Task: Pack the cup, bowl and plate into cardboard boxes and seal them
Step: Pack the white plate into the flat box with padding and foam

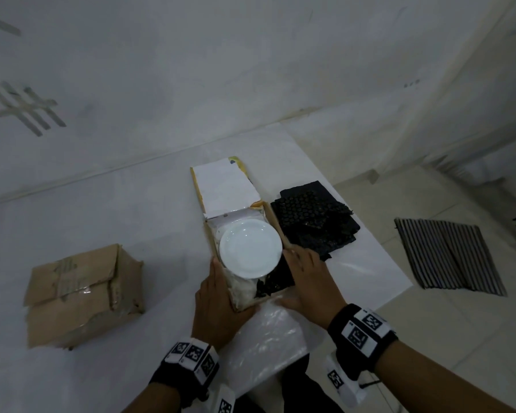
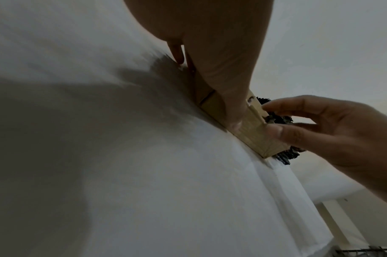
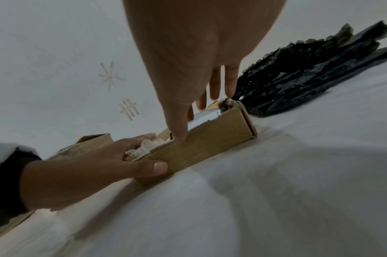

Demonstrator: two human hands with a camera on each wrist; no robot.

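A white plate (image 1: 250, 248) lies in an open flat cardboard box (image 1: 276, 223) at the table's middle, on clear and black bubble wrap. The box's lid (image 1: 224, 189) is folded back at the far side, white face up. My left hand (image 1: 225, 292) grips the box's near left corner, fingers over the rim and thumb on the outer wall (image 3: 210, 140). My right hand (image 1: 300, 277) holds the right side, thumb against the wall (image 2: 252, 132) and fingers over the rim. No cup or bowl shows.
A closed, taped brown box (image 1: 81, 296) stands at the left. Folded black bubble wrap (image 1: 316, 222) lies right of the open box. A clear plastic sheet (image 1: 268, 338) hangs over the near table edge. A striped mat (image 1: 447, 257) lies on the floor at the right.
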